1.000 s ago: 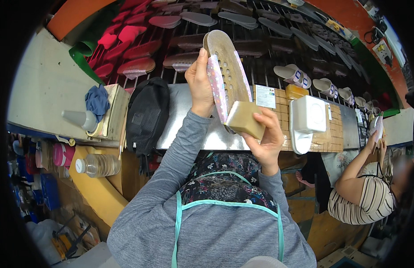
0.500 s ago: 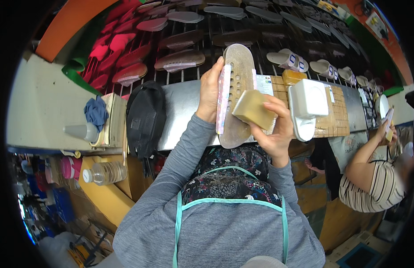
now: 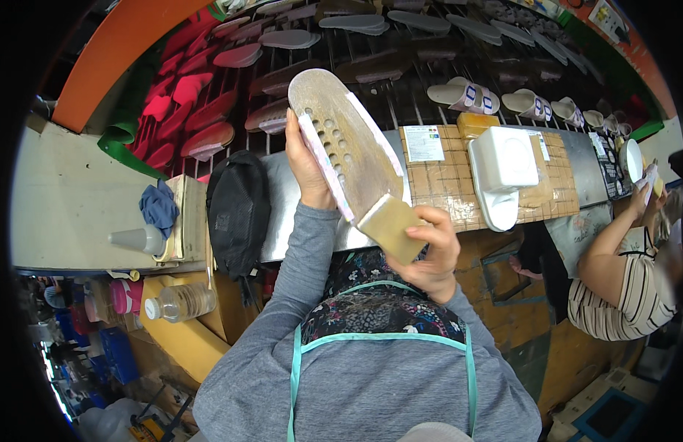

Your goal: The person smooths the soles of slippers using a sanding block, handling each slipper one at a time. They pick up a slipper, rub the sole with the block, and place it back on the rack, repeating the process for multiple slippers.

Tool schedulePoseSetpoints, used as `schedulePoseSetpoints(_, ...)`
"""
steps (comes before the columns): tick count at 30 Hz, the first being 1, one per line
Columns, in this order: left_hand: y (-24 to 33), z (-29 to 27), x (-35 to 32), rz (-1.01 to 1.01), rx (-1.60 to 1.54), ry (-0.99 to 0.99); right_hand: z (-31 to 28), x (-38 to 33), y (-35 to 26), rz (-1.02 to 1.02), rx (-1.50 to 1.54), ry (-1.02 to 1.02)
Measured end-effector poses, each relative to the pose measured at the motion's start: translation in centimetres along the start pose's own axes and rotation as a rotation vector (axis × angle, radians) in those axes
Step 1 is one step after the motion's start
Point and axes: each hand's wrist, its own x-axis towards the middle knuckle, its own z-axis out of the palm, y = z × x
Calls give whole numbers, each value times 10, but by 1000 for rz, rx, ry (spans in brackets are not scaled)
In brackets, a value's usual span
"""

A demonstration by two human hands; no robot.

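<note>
Rows of soles rest on a dark barred rack at the far side, with a metal desk in front of you, a black bag at its left and a white plastic object on its right. Compared with half a second ago, the sandal sole you hold has swung from nearly straight to a clear slant, and the yellowish block has gone from its right side to its near end; that suggests your work is now on the near end, though how hard the block presses cannot be told. You hold the sandal sole up over the desk, holed face toward you, rounded end pointing far left, its long axis running down to near right. Your left hand has its fingers closed on the left edge; your right hand has its fingers gripping the block.
</note>
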Motion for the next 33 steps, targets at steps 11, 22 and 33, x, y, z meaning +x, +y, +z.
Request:
schedulePoseSetpoints(11, 8, -35, -5, -172, 49, -92, 3, -3, 1, 133, -255, 191)
schedulePoseSetpoints(22, 14, -40, 8, -186, -32, -106, 10, 2, -2, -15, -187, 55)
schedulePoseSetpoints(33, -18, -7, -33, -276, 211, -88, 3, 44, -1, -112, -283, -8)
